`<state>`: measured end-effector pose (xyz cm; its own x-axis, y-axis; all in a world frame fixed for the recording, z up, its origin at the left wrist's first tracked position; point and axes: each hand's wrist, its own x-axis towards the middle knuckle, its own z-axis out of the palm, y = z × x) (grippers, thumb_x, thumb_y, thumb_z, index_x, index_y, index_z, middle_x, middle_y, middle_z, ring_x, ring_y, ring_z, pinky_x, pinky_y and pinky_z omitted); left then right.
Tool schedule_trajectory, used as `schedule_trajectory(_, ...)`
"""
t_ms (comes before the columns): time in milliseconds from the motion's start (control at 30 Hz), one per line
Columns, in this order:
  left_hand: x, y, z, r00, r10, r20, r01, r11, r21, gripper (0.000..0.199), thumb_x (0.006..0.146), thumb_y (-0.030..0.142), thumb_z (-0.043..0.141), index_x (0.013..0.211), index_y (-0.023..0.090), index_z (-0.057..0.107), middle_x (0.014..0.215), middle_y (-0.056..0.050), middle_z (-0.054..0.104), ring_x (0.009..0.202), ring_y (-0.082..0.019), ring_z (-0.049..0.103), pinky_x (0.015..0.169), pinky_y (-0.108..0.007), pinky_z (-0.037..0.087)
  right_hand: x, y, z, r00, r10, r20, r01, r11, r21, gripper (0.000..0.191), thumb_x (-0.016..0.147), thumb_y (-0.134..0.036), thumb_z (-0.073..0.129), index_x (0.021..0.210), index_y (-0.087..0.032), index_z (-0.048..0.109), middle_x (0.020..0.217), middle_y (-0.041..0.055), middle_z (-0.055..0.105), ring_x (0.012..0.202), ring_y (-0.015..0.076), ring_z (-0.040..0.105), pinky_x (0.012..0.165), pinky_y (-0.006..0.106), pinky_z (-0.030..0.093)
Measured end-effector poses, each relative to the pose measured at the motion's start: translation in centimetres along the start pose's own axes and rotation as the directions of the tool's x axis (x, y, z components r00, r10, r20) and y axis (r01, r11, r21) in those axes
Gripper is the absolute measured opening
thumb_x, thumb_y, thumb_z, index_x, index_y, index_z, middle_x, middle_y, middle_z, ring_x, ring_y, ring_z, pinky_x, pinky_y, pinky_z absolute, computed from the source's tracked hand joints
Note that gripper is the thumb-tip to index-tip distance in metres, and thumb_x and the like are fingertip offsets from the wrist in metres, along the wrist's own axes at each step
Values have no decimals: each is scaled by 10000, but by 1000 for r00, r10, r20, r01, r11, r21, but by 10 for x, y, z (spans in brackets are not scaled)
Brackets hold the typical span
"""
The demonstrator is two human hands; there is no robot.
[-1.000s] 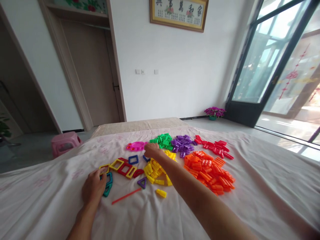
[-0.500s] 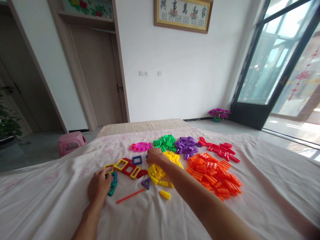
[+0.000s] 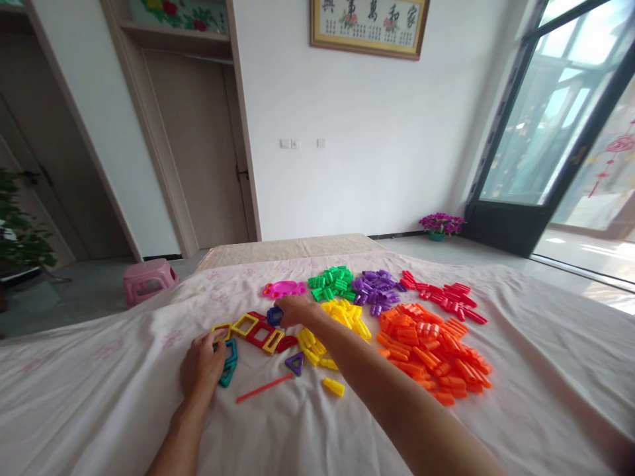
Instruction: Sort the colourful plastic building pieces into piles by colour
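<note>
My left hand [image 3: 201,363] rests at the left end of the flat frame pieces, its fingers closed at a yellow frame [image 3: 223,330] and beside the teal frames [image 3: 228,370]. Farther right, my right hand [image 3: 292,311] pinches a blue frame piece [image 3: 274,316] just above the red and yellow frames [image 3: 258,332]. A purple triangle [image 3: 294,363] and a thin red-orange stick [image 3: 264,388] lie nearer to me. Yellow blocks [image 3: 342,316] are partly hidden under my right forearm. Behind my right hand lies a pink oval piece [image 3: 284,289].
Piles of green [image 3: 331,284], purple [image 3: 376,291], red [image 3: 449,297] and orange blocks [image 3: 431,350] spread over the cloth-covered surface [image 3: 124,370]. A pink stool [image 3: 149,281] stands on the floor at the left.
My right hand has moved left from beside the yellow blocks to the blue frame by the red and yellow frames. The view has shifted slightly.
</note>
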<state>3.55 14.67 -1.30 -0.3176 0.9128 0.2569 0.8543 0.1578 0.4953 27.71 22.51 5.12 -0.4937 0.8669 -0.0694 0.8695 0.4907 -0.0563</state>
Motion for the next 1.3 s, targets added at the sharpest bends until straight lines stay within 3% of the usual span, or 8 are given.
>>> schedule_trajectory(233,2,0,-1,1000,-21,6,22,999,-40,414,901,373,447,1172,220,720,1293,-112,663,1124,-280,625,909,-377,479,3,9,-5,999,54,6,-53,995,-79,514,700,-436,757,1147,-187,704,1165,127,718,1047,296,681,813,331,536)
schedule_trajectory(467,0,3,-4,1000,-25,-8,25,999,-39,402,888,330,452,1165,217,722,1285,-104,671,1122,-270,628,918,-367,476,-20,29,-22,989,140,-51,-145,983,-110,558,683,-332,783,1206,-167,677,1234,164,676,1180,326,600,958,411,472)
schedule_trajectory(567,-1,2,-4,1000,-22,-12,21,999,-50,404,895,348,451,1160,216,725,1292,-105,669,1126,-268,627,915,-360,476,-29,15,-21,985,114,-129,-126,988,-89,516,767,-321,701,1267,-203,644,1282,133,654,1247,308,548,1010,414,427)
schedule_trajectory(700,-1,1,-3,1000,-20,-11,19,998,-53,401,888,326,461,1166,207,723,1300,-114,663,1123,-273,628,907,-364,476,-37,-21,-12,986,76,-151,-73,997,27,432,845,-453,600,1220,-250,671,1170,85,711,1133,276,618,918,375,474)
schedule_trajectory(833,-2,0,-3,1000,-8,-12,7,998,-56,398,891,327,469,1171,202,722,1300,-120,664,1125,-266,626,913,-352,473,-40,-60,3,987,93,-132,-85,994,65,708,714,-692,637,1231,-208,640,1183,142,688,1138,336,602,942,454,462)
schedule_trajectory(967,-2,-1,-2,1000,1,-8,-2,999,-53,399,897,331,457,1171,215,722,1306,-110,660,1133,-270,623,920,-363,469,-36,-85,15,973,140,-184,-136,990,32,660,733,-567,650,1244,-151,601,1207,189,654,1131,333,599,960,460,448)
schedule_trajectory(1067,-1,-1,-2,1000,2,-6,-2,999,-50,396,895,335,459,1167,219,722,1296,-112,663,1119,-271,628,902,-363,475,-33,-89,18,963,157,-219,-152,987,43,543,734,-430,644,1187,-133,612,1136,190,679,1051,316,642,918,430,468)
schedule_trajectory(1300,0,-1,-3,1000,0,1,0,999,-42,415,905,375,448,1169,201,716,1279,-134,669,1079,-290,642,873,-383,490,-44,-69,2,947,227,-229,-140,929,343,693,726,-592,650,1294,-203,578,1097,114,727,1039,288,680,872,369,514)
